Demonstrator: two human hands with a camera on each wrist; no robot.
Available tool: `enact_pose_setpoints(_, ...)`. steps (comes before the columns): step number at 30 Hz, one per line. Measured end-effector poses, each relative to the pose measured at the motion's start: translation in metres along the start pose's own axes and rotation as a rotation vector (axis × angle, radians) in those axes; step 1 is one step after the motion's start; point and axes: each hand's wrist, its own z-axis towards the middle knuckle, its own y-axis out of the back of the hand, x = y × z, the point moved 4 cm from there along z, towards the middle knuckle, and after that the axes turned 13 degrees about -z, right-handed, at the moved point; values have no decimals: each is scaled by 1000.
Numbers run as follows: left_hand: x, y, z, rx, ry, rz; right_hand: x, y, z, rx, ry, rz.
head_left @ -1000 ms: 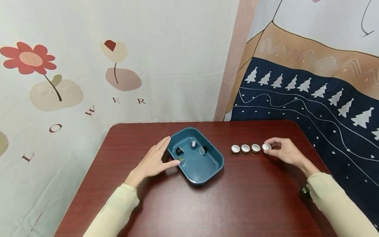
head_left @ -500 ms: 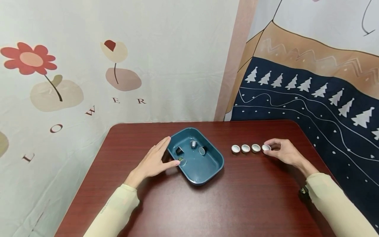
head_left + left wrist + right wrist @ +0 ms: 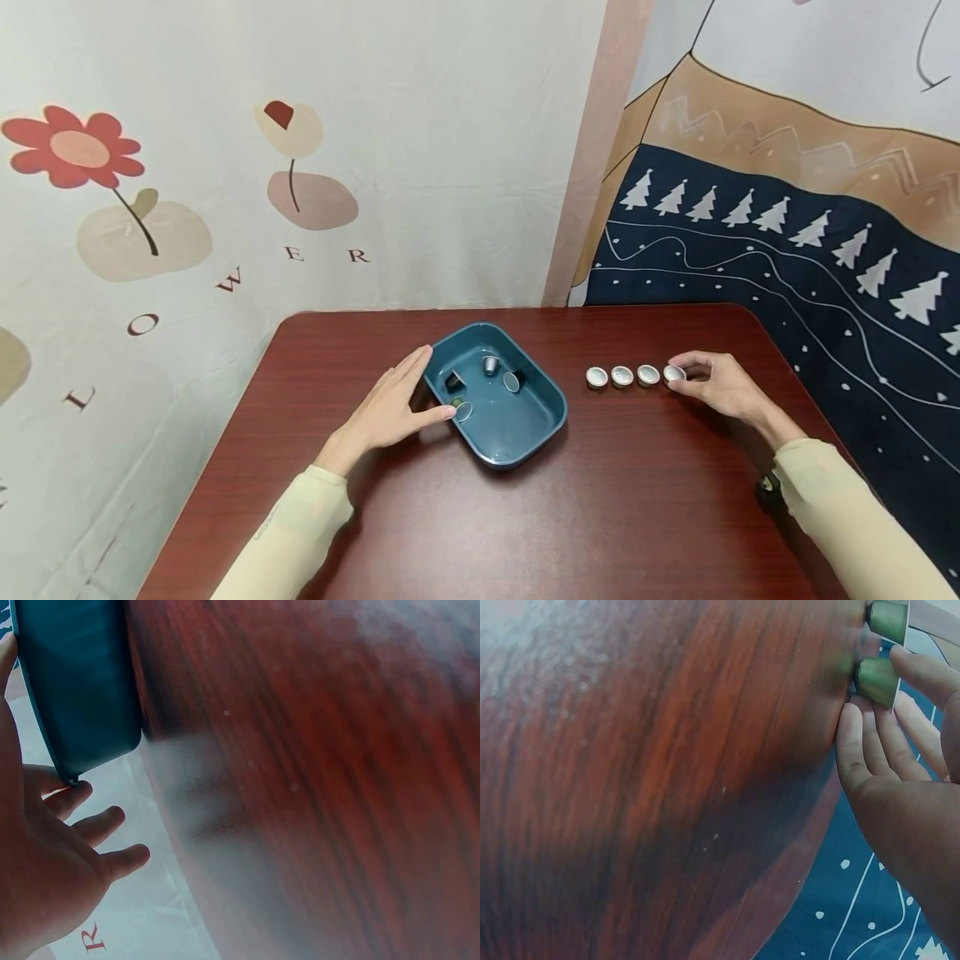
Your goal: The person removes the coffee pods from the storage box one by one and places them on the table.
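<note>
At the right end of a row of coffee capsules, my right hand [image 3: 722, 385] pinches the last capsule [image 3: 675, 374] between thumb and fingers. This capsule stands on the table, foil lid up. In the right wrist view its green body [image 3: 877, 679] shows at the fingertips, with a neighbouring green capsule [image 3: 889, 621] beyond. My left hand [image 3: 384, 408] rests with straight, spread fingers at the left rim of a blue tray [image 3: 504, 457], its thumb on the edge. Several capsules lie tipped over inside the tray, among them a silver one [image 3: 491, 365] and a dark one [image 3: 454, 382].
The rest of the capsule row, including its leftmost capsule [image 3: 597, 377], runs between the tray and my right hand. All stand on a dark red wooden table [image 3: 585, 517]. Behind the table's back edge hang printed cloths [image 3: 450, 167].
The rightmost capsule has settled very slightly lower and nearer its neighbour, still pinched by my right hand. My left hand and the tray have stayed in place.
</note>
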Motion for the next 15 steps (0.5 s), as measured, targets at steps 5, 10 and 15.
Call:
enact_pose_setpoints(5,-1,0,0,3,1,-2,1,0,0,5,2,3)
enact_pose_setpoints(10,-1,0,-1,7,8,-8,0,0,-1,10,-2,-6)
enact_pose_setpoints(15,0,0,-1,9,10,-7,0,1,-2,16,7,-15)
